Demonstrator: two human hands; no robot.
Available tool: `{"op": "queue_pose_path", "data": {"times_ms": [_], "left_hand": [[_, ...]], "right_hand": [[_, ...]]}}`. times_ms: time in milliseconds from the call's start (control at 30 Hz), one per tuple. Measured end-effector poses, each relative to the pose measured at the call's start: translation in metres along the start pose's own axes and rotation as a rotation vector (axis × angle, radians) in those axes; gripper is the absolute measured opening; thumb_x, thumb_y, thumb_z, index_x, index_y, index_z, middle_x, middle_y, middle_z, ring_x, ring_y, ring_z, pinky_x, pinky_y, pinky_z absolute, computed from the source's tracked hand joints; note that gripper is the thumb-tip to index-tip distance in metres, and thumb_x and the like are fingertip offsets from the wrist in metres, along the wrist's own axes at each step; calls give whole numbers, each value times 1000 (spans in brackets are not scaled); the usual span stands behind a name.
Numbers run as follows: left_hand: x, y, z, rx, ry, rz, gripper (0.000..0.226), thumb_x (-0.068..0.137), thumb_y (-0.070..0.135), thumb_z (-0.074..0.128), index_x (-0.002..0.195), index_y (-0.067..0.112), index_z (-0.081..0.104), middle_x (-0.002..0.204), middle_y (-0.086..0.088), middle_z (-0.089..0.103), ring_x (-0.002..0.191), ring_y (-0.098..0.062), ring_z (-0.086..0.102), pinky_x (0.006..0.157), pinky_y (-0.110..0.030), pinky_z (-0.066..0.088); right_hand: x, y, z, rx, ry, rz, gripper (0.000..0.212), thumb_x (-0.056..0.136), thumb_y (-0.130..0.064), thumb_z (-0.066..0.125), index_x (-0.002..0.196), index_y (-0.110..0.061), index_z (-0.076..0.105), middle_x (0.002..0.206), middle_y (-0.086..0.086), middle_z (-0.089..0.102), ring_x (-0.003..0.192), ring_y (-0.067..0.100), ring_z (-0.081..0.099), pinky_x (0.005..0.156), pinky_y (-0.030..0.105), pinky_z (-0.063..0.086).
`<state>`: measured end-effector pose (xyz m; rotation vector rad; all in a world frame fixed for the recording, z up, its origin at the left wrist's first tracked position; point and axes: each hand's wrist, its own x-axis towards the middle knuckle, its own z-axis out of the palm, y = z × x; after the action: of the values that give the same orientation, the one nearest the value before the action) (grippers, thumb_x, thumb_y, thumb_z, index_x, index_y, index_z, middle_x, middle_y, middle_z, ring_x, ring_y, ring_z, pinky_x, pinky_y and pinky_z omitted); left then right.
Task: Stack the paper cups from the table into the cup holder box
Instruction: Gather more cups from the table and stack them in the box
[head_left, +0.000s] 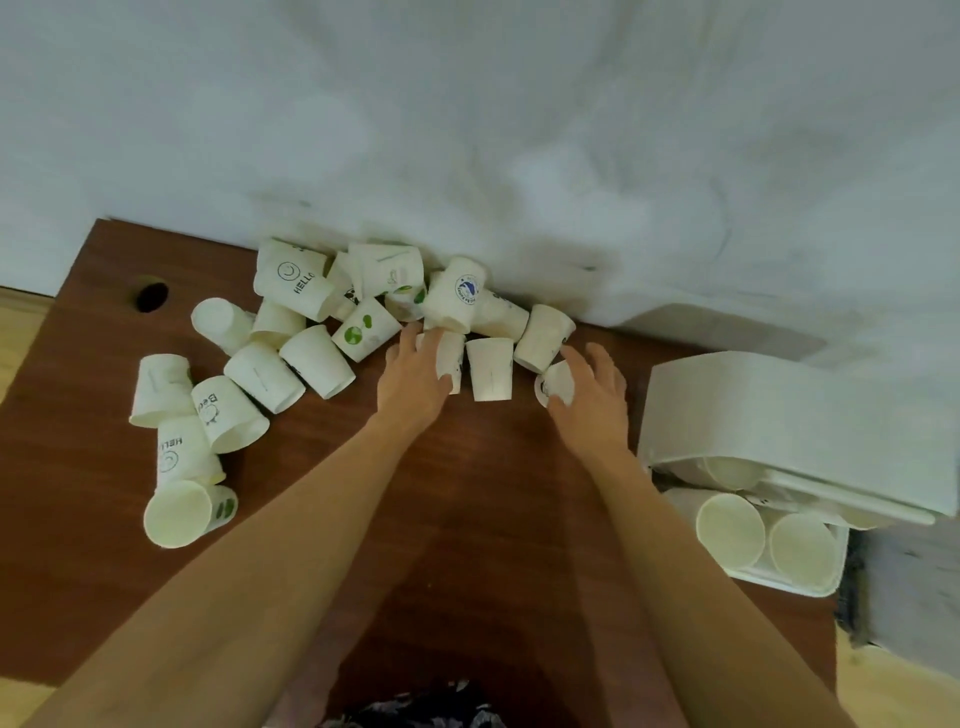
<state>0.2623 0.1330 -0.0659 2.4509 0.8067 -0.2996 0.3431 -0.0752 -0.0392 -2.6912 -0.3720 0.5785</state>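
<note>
Several white paper cups lie scattered across the brown table (467, 519), most tipped over along the back wall. My left hand (413, 376) grips an upside-down cup (451, 358) at the middle of the pile. My right hand (592, 395) holds a small cup (556, 382) lying on its side. Between my hands stands another upside-down cup (490, 369). The white cup holder box (789, 410) sits at the right table edge with its lid raised. Stacked cups (730, 530) show their open mouths in its lower tray.
A round cable hole (152, 296) opens near the table's back left corner. White cloth (467, 130) hangs behind the table. Cups with printed "HELLO" (296, 280) and green logos (363, 327) crowd the left and back. Light floor (893, 686) shows at the right.
</note>
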Motion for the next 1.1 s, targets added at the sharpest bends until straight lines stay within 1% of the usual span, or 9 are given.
{"op": "queue_pose_path", "data": {"times_ms": [100, 233, 433, 533, 633, 700, 900, 1033, 1100], "left_hand": [[-2, -5, 3, -18, 29, 21, 68, 86, 19, 67, 143, 21, 30, 146, -9, 29, 123, -32, 43, 92, -44, 47], [-9, -4, 6, -25, 47, 24, 72, 80, 22, 75, 138, 23, 32, 135, -9, 33, 117, -30, 42, 83, -41, 50], [-25, -4, 9, -15, 133, 133, 37, 85, 23, 69, 118, 12, 56, 122, -9, 50, 117, -27, 39, 86, -36, 47], [-43, -5, 12, -48, 178, 228, 18, 89, 19, 63, 104, 11, 65, 107, -7, 61, 114, -26, 44, 86, -35, 45], [-65, -6, 15, -85, 171, 261, 8, 88, 18, 65, 95, 14, 68, 98, -1, 65, 110, -23, 47, 81, -34, 48], [-78, -5, 17, -96, 162, 273, 7, 87, 18, 67, 94, 15, 68, 96, 1, 66, 108, -21, 50, 82, -34, 49], [-111, 10, 13, -96, 166, 306, 10, 88, 20, 67, 97, 16, 68, 102, 2, 67, 108, -16, 53, 86, -28, 43], [-132, 34, 5, -124, 74, 338, 18, 94, 23, 61, 110, 16, 66, 109, 1, 66, 101, -13, 56, 86, -27, 47], [-141, 49, 5, -94, 45, 367, 20, 96, 25, 56, 114, 19, 64, 112, 2, 64, 101, -13, 54, 86, -26, 46]], "right_hand": [[4, 3, 10, 61, -27, 31, 61, 90, -15, 62, 145, -27, 39, 156, 3, 24, 138, 33, 28, 106, 45, 38], [-8, 9, 19, 145, 62, 101, 55, 85, -10, 64, 136, -23, 47, 145, 3, 38, 124, 31, 44, 98, 40, 44], [-47, 12, 21, 333, 200, 273, 44, 79, -12, 73, 115, -12, 47, 123, 4, 46, 92, 18, 50, 76, 28, 38], [-68, 19, 30, 352, 139, 351, 50, 78, -18, 74, 116, -12, 42, 119, 4, 45, 97, 27, 56, 76, 33, 42], [-82, 25, 36, 289, -77, 348, 84, 79, -26, 73, 146, -30, 22, 133, 5, 38, 105, 31, 57, 89, 43, 49], [-88, 27, 36, 248, -166, 329, 96, 81, -29, 71, 152, -39, 8, 138, 7, 36, 110, 31, 56, 93, 43, 47], [-97, 36, 23, 319, -242, 297, 94, 84, -26, 70, 152, -43, 8, 141, 8, 36, 114, 27, 52, 91, 39, 49], [-111, 41, 7, 635, -216, 285, 94, 84, -20, 69, 144, -61, 9, 140, 2, 37, 112, 22, 53, 89, 48, 56], [-124, 43, -7, 778, -155, 255, 91, 85, -14, 68, 143, -60, 15, 135, 0, 41, 113, 20, 55, 86, 45, 59]]}}
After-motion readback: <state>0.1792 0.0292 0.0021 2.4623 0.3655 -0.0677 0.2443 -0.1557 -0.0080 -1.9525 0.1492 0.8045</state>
